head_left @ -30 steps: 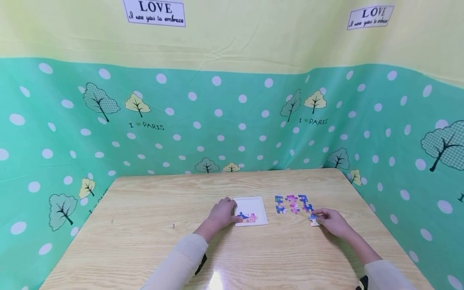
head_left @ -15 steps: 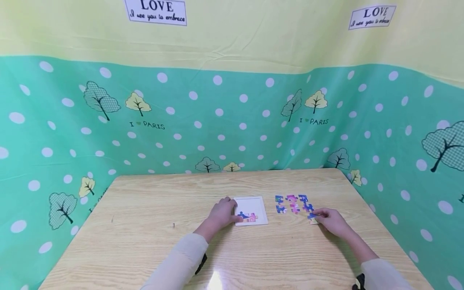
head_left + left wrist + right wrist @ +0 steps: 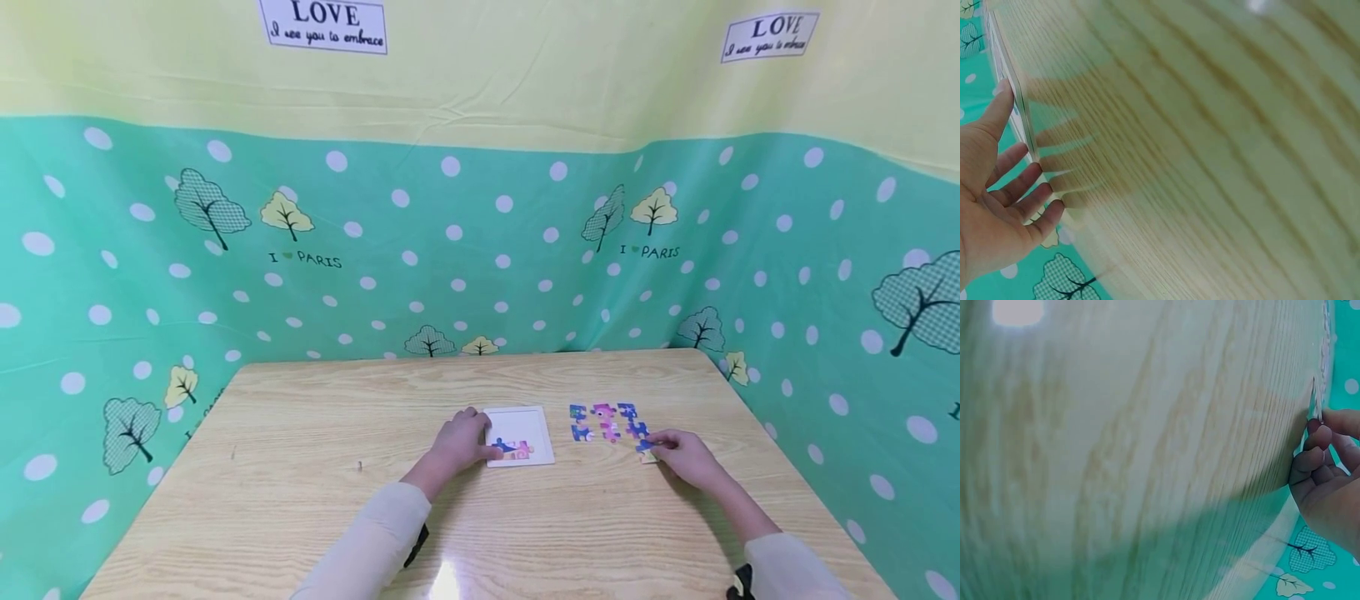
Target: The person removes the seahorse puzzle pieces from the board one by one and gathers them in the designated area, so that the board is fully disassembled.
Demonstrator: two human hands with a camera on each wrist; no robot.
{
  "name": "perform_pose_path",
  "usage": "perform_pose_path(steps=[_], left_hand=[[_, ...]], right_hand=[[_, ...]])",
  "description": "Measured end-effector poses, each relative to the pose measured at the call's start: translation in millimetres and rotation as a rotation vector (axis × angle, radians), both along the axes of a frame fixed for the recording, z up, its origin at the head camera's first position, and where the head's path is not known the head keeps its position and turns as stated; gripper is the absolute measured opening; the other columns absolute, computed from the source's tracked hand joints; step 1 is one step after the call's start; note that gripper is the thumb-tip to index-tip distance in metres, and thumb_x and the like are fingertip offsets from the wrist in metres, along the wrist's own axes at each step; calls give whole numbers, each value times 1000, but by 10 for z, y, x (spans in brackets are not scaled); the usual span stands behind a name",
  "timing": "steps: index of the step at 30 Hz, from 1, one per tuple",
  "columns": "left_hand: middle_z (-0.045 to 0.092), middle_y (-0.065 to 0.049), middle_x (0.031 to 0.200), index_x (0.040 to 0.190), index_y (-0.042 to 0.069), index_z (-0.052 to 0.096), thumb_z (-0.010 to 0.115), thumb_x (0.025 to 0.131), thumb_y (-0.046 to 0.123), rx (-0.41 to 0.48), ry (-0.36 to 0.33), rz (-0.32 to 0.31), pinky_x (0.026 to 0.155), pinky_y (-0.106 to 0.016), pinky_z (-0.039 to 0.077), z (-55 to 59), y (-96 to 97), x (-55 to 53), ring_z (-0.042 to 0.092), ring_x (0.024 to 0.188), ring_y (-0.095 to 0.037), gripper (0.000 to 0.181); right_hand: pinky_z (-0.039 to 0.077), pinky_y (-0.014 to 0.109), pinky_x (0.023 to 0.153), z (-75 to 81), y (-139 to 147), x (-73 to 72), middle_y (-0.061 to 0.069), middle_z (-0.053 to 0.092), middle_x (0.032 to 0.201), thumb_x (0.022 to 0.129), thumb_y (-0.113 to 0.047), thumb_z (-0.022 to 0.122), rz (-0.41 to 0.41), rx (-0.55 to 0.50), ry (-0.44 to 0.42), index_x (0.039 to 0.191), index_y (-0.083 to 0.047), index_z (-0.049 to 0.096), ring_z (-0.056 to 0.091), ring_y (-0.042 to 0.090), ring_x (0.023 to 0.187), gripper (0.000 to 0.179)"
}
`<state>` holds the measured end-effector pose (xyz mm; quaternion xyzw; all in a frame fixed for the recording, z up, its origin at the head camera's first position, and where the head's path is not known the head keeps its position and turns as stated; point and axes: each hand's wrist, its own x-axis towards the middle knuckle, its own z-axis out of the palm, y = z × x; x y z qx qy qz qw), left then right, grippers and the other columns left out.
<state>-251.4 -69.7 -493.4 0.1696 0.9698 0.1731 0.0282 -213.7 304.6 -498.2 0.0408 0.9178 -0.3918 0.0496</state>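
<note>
In the head view, a white puzzle frame [image 3: 545, 433] lies on the table, with a few joined pieces [image 3: 514, 450] along its near side. My left hand [image 3: 459, 442] rests against the frame's left side. Its thumb lies over the near left corner, and the other fingers spread along the edge in the left wrist view. To the right, my right hand [image 3: 686, 457] pinches a blue and pale puzzle piece [image 3: 645, 451] between thumb and fingertips. The right wrist view shows this piece edge-on, tilted at the table, its picture hidden.
Several loose puzzle pieces [image 3: 603, 414], pink and blue, lie in rough rows between the frame and my right hand. A wooden table [image 3: 300, 500] spreads under everything. Green dotted cloth [image 3: 375, 250] hangs behind and at both sides. One small dark speck [image 3: 359, 467] marks the table at left.
My right hand has shifted the pinched piece slightly left and away from me, closer to the loose blue piece, and its angle has changed. The left hand and frame stay put.
</note>
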Motion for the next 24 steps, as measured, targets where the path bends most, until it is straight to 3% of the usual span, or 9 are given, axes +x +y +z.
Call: perform_pose_path(steps=[13,24], left_hand=[[56,-6,98,105,8,62,74,73,46,-8,14,-9,84,-41,48,7,7,13,52,87,-20,51],[59,-8,107,111,8,61,74,74,47,-9,11,-11,89,-43,48,7,5,8,55,99,-24,55]], right_hand=[[44,25,53,-22,10,-14,10,58,91,93,-11,51,15,7,-1,116,4,59,49,15,66,29],[37,24,57,-18,-8,-25,5,51,84,85,-26,68,37,46,-34,120,2,58,44,17,74,46]])
